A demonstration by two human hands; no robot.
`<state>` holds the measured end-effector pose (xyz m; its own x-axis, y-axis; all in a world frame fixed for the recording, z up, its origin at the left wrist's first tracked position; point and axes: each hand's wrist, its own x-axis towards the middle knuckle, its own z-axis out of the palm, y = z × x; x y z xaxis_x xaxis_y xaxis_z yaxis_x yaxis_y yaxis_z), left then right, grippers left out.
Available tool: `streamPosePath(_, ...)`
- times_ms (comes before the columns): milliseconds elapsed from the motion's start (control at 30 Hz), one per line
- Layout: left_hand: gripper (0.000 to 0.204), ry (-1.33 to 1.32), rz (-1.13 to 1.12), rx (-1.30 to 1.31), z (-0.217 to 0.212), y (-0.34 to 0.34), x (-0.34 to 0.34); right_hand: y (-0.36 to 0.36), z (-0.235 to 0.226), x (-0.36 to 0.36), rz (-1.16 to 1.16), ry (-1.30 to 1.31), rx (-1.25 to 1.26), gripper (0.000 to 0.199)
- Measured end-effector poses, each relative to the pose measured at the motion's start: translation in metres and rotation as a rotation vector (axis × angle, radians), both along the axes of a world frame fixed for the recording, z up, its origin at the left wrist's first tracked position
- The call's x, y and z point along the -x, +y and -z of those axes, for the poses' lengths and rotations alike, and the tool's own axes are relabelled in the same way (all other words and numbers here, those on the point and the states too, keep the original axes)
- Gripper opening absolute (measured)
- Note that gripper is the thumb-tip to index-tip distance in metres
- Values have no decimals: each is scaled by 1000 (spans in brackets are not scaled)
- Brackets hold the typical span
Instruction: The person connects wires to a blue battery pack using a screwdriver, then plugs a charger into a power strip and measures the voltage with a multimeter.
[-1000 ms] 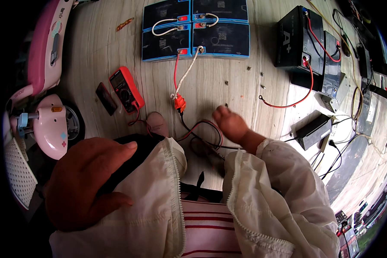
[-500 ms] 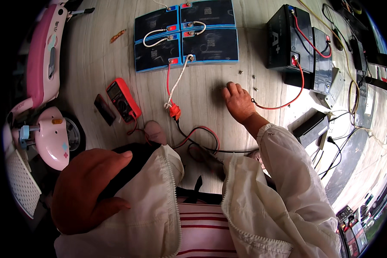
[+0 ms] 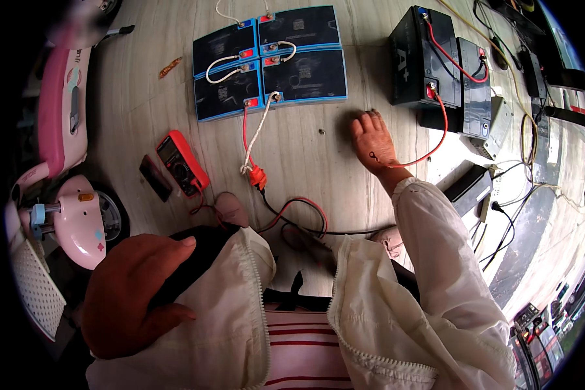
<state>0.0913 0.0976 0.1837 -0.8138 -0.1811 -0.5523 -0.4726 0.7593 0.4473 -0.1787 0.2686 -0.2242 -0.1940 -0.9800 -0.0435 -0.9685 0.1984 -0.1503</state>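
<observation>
My right hand (image 3: pixel 374 142) rests palm down on the floor, its fingers bent and close together, with the fingertips hidden beneath. Whatever they hold cannot be made out. Across the wrist lies a red cable (image 3: pixel 446 127), its ring terminal over the back of the hand. It comes from a black battery (image 3: pixel 406 62) on the right. One small screw (image 3: pixel 322 132) lies on the floor left of that hand. Over my left thigh hangs my left hand (image 3: pixel 133 292), thumb and fingers apart with nothing between them. Ahead stand several blue-edged black batteries (image 3: pixel 305 75), joined by white cables (image 3: pixel 221 79).
A red multimeter (image 3: pixel 182 162) and a dark phone-like slab (image 3: pixel 155 177) lie left. An orange plug connector (image 3: pixel 258 177) joins leads near my feet. A pink scooter (image 3: pixel 62 104) stands far left. Right are a black power adapter (image 3: pixel 468 185), a power strip (image 3: pixel 491 201) and loose cords.
My right hand has moved right, over the place where several small screws lay. One screw now shows to its left. The view has shifted slightly; my left hand stays over my thigh.
</observation>
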Motion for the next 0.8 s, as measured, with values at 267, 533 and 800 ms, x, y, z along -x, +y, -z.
streamPosePath(267, 73, -5, 15, 42, -5, 5, 0, 59, -18, 36, 84, -149, 123, 27)
streamPosePath(533, 74, -4, 23, 59, -1, 5, -2, 160, -53, 93, 501, -335, -77, 29)
streamPosePath(800, 72, 22, 33, 38, -2, 10, 3, 164, -64, 89, 515, -545, -288, 40)
